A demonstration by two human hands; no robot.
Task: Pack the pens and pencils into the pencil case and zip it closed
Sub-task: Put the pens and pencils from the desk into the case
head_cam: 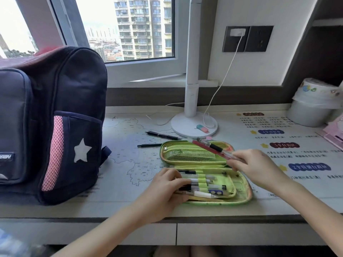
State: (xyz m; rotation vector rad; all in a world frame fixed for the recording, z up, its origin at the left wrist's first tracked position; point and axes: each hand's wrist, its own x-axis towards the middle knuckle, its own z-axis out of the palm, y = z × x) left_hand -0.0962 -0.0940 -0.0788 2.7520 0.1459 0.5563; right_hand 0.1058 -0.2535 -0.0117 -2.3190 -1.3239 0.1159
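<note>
Your backpack (50, 123) stands at the left of the desk (130, 206), clear of the work, and the lamp (193, 125) sits behind. The case (241, 195) lies open flat in front of you, mesh half away, loop half near, so every slot is reachable. Your left hand (165, 190) presses on the pens already in the loops, fingers curled over them, probably to steady the case. Your right hand (254, 166) pinches a red pen (209, 148) by one end, slanted over the mesh half (likely bound for a free loop). Two black pens (163, 135) lie beyond the case, not yet packed.
</note>
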